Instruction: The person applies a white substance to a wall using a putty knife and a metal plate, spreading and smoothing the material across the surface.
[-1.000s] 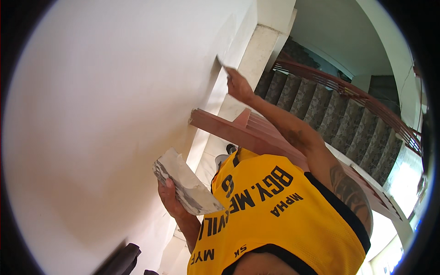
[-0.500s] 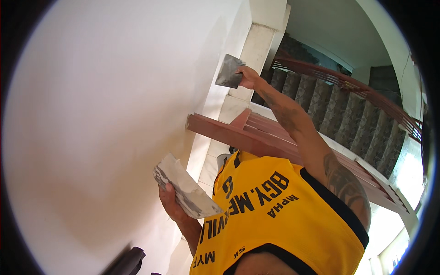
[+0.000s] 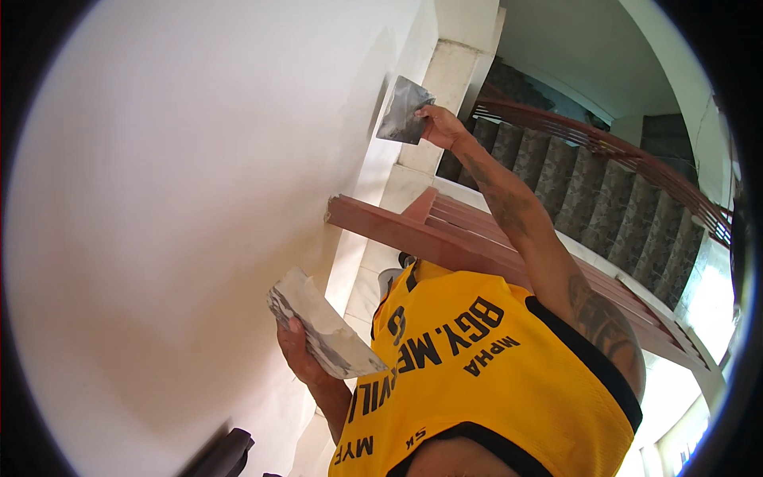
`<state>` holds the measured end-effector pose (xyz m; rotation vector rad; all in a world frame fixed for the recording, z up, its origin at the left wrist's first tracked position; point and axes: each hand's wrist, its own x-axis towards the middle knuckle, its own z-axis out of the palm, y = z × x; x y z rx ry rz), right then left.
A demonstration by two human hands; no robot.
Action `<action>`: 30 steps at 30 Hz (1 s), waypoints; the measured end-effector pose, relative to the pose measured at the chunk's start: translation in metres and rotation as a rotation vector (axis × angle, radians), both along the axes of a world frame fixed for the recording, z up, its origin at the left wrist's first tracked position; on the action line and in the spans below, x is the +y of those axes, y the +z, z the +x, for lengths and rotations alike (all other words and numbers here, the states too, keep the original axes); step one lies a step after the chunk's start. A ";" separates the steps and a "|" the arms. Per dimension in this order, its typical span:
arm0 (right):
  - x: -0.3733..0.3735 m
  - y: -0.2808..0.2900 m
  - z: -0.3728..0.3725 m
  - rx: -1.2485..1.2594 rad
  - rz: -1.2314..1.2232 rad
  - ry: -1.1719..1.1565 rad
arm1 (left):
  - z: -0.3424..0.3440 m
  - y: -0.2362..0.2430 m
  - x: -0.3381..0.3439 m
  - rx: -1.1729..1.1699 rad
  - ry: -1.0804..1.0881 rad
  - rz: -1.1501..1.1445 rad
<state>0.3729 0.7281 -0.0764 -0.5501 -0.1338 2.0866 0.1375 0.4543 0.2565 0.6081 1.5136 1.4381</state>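
In my left hand [image 3: 297, 350] is a rectangular slab [image 3: 322, 326], white with grey marbled streaks and a whitish paste smeared on its face. The fingers wrap its left edge, in front of my chest and next to the wall. My right arm stretches up and away. Its hand [image 3: 443, 126] grips a thin, square, dark grey flat spreader blade [image 3: 405, 111] by one edge, with pale smears on it. The blade is close to the white wall [image 3: 175, 159] near its corner; whether it touches the wall I cannot tell.
A reddish-brown wooden railing [image 3: 389, 230] runs from the wall under my right arm. Beyond it, dark patterned stairs [image 3: 588, 187] climb beside a curved handrail [image 3: 620, 151]. A pale tiled column [image 3: 449, 79] stands behind the blade. A black object [image 3: 226, 453] lies at the lower left.
My right hand and the spreader blade have moved slightly up and to the right, and the blade's shadow shows more on the wall. The left hand and slab have hardly moved.
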 end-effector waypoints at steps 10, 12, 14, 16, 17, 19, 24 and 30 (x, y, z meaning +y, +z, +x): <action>0.003 0.091 -0.015 -1.229 0.292 -0.107 | -0.007 -0.003 0.001 0.007 -0.115 0.002; 0.015 0.095 -0.024 -1.207 0.265 -0.063 | -0.004 -0.001 0.001 -0.003 -0.101 0.013; 0.024 0.098 -0.035 -1.010 0.315 -0.172 | -0.004 0.000 -0.001 -0.013 -0.080 0.027; 0.040 0.099 -0.036 -1.009 0.310 -0.125 | -0.009 -0.002 -0.006 -0.033 -0.081 0.037; 0.049 0.097 -0.034 -1.013 0.292 -0.080 | -0.010 -0.004 -0.007 -0.039 -0.080 0.035; 0.059 0.095 -0.028 -1.003 0.349 -0.045 | -0.010 -0.006 -0.008 -0.048 -0.068 0.032; 0.039 0.141 -0.012 -0.871 0.341 -0.126 | -0.018 -0.008 -0.013 -0.009 -0.080 0.023; 0.012 0.070 0.008 -1.234 0.146 -0.086 | -0.017 -0.010 -0.009 -0.005 -0.037 0.020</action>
